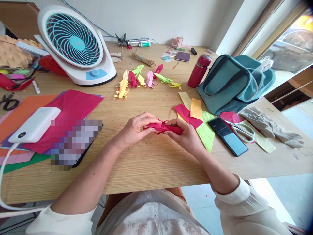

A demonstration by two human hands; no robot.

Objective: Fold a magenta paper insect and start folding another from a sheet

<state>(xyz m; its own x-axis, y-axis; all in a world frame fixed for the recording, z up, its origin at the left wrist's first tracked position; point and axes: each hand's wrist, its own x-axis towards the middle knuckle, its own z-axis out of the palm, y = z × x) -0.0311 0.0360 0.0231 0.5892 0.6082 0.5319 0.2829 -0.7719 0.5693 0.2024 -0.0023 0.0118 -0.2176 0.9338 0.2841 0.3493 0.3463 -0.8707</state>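
Observation:
Both hands meet over the middle of the wooden table (151,160), pinching a folded red paper piece (163,127). My left hand (135,129) grips its left end with fingers closed. My right hand (186,133) holds its right end, thumb on top. Beyond them lie several finished folded paper figures (137,80) in yellow, pink, red and green. Loose paper sheets (195,114) in yellow, red and green lie just right of my right hand.
A white and teal fan (73,42) stands at the back left. Coloured paper sheets (70,107), a white power bank (35,124) and a phone lie left. A red bottle (199,70), teal bag (232,81), dark phone (227,135), scissors (241,129) and grey cloth (266,125) sit right.

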